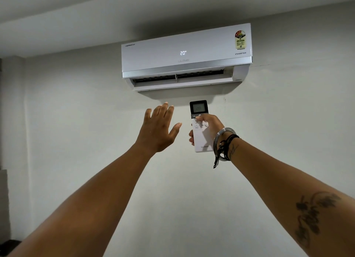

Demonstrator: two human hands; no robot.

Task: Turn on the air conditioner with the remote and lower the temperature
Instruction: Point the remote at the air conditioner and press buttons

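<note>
A: The air conditioner (186,51) is high on the wall (288,122), its flap open and its front reading 20, so it looks switched on.

B: And the left hand (158,130)?

A: Empty, fingers spread, raised just under the flap, probably feeling for cold air.

B: The remote (199,126)?

A: Upright in the right hand (209,129), which is closed around it, thumb on the upper buttons, its top aimed at the unit. Its screen seems to read 20.
</note>
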